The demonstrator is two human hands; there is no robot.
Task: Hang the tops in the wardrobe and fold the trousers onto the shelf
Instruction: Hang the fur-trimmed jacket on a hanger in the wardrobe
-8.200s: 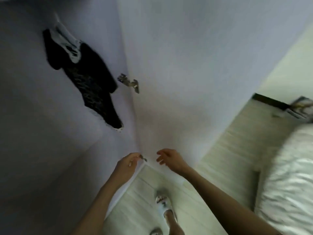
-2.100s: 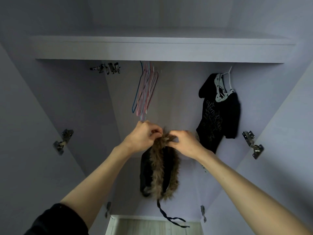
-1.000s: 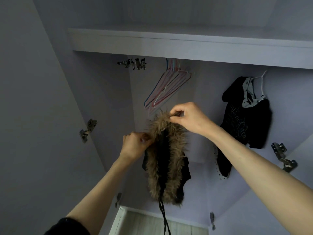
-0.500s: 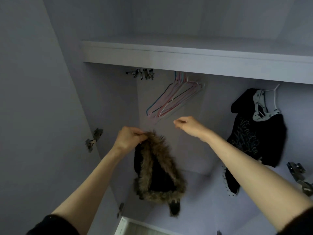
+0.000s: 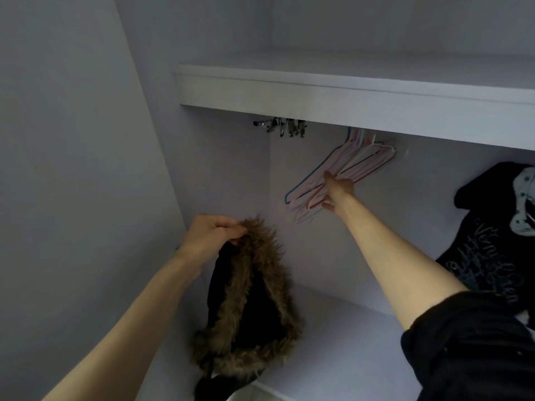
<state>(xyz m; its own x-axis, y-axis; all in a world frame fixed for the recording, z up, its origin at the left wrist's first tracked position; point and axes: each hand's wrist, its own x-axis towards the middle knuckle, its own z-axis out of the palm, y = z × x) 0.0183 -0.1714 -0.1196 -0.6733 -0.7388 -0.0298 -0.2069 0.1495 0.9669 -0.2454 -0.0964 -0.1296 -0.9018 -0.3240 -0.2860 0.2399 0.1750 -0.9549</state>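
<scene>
Under the wardrobe shelf (image 5: 347, 94) a black printed top (image 5: 492, 241) hangs at far right, well apart from the fur-trimmed black top (image 5: 249, 299) dangling at lower centre. Your left hand (image 5: 211, 235) has its fingers clamped on that top's fur edge. Your right hand (image 5: 337, 191) reaches the bunch of pastel hangers (image 5: 347, 166) below the shelf — fingers spread, touching them, not closed.
</scene>
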